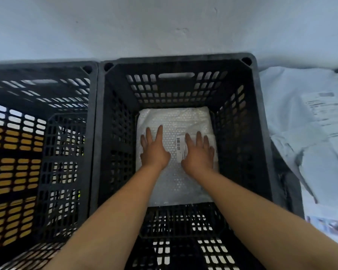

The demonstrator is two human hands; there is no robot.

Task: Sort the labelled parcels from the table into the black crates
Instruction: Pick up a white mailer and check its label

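- The bubble-wrap parcel (176, 121) lies flat on the floor of the middle black crate (248, 121), barcode label (180, 148) facing up.
- Seat it level, then lift both hands straight out.
- Left hand (154, 151) and right hand (200, 152) press down on it, fingers straight and spread, gripping nothing.
- A 2nd crate (47, 133) stands just left; grey mailers (310, 117) lie right.

Two crates stand side by side against the wall (164, 26). A parcel (176, 121) lies in the middle crate (261, 133); the second crate (92, 133) touches its left side. More parcels (300, 123) lie right of it.
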